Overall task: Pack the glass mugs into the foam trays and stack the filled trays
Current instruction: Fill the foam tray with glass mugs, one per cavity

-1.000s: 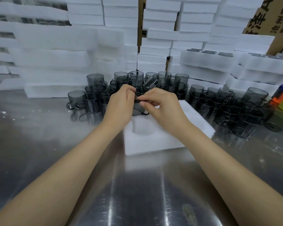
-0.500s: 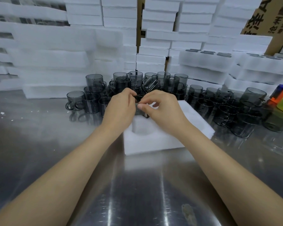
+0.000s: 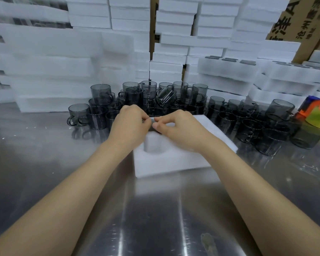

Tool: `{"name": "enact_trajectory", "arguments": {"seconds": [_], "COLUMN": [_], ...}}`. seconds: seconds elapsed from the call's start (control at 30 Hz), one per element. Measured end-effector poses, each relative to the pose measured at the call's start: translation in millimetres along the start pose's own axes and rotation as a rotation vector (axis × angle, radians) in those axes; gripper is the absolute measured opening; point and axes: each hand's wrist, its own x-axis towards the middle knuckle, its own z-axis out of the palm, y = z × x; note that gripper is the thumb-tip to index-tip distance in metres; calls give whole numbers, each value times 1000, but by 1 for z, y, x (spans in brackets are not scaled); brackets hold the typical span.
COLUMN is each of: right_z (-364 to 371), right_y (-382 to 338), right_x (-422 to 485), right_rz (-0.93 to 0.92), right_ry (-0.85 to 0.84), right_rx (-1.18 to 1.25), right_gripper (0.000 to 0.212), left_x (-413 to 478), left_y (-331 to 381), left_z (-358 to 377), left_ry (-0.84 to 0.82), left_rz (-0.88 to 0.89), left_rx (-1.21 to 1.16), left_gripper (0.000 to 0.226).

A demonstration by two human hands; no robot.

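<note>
A white foam tray lies on the steel table in front of me, with one empty round pocket showing near its front left. My left hand and my right hand meet over the tray's far left part, fingers curled. Together they pinch a smoky grey glass mug that sits low in a pocket and is almost hidden by the fingers. Several loose grey mugs stand crowded just behind the tray.
More mugs spread along the tray's right side. Filled foam trays are stacked at the back right, and tall stacks of foam wall off the back. An orange, blue and yellow object sits at the right edge.
Both hands have sunk towards the tray with the mug. The mug showed between the fingers a second ago and is now nearly out of sight in the foam.
</note>
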Motion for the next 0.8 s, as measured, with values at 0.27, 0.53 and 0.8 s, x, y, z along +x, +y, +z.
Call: {"name": "enact_trajectory", "arguments": {"seconds": [0.27,0.53,0.8], "right_z": [-56,-69,-71], "right_y": [53,76,78], "right_x": [-8,-15,-15], "right_rz": [371,607,547], "right_ry": [491,290,402], "right_rx": [-282,-246,-186], "right_gripper": [34,38,27], "left_x": [0,-2,0], "left_y": [2,4,2], "left_z": [-2,-2,1], "left_ry": [-1,4,8], "left_rz": [31,25,25], "left_rx": [9,14,20], "left_gripper": [35,33,31]}}
